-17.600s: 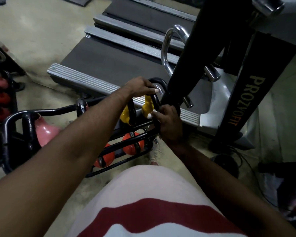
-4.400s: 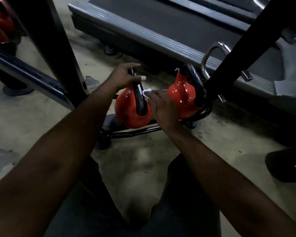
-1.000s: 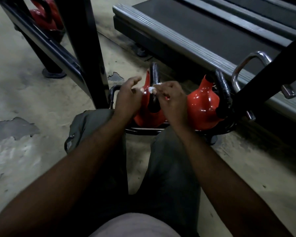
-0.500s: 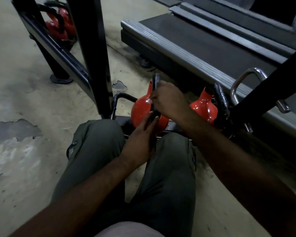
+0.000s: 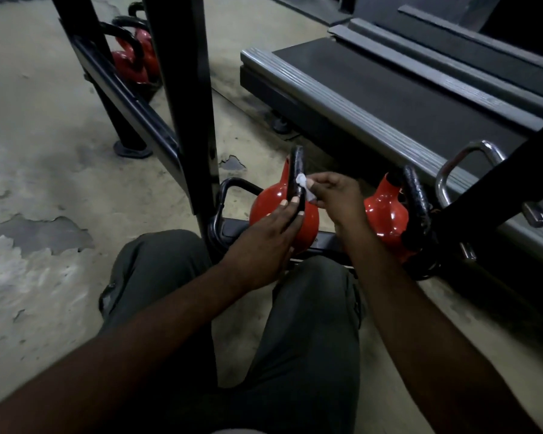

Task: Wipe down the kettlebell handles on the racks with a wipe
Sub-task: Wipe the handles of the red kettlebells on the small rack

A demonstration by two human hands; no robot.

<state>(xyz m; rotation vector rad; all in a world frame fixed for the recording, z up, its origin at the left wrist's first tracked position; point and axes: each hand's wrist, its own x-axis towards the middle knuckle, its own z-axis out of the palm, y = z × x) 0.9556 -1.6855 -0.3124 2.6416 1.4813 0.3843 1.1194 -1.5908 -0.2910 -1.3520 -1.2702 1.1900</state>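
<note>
Two red kettlebells sit on the lowest black rack rail (image 5: 232, 228) in front of my knees. The left kettlebell (image 5: 265, 203) has a black handle (image 5: 295, 170) standing upright. My right hand (image 5: 336, 195) pinches a small white wipe (image 5: 304, 187) against the right side of that handle. My left hand (image 5: 264, 242) holds the lower part of the same handle, fingertips curled round it. The right kettlebell (image 5: 386, 211) with its black handle (image 5: 416, 198) stands untouched beside my right wrist.
A black rack upright (image 5: 182, 98) rises just left of the kettlebells. Another rack to the far left holds more red kettlebells (image 5: 132, 57). A treadmill deck (image 5: 373, 98) runs behind, and a chrome handle (image 5: 470, 164) sticks out at the right. Bare concrete floor lies on the left.
My right hand has slid down the left kettlebell's handle from its top to its middle, and the wipe now shows. My left hand has moved up onto the handle's lower part.
</note>
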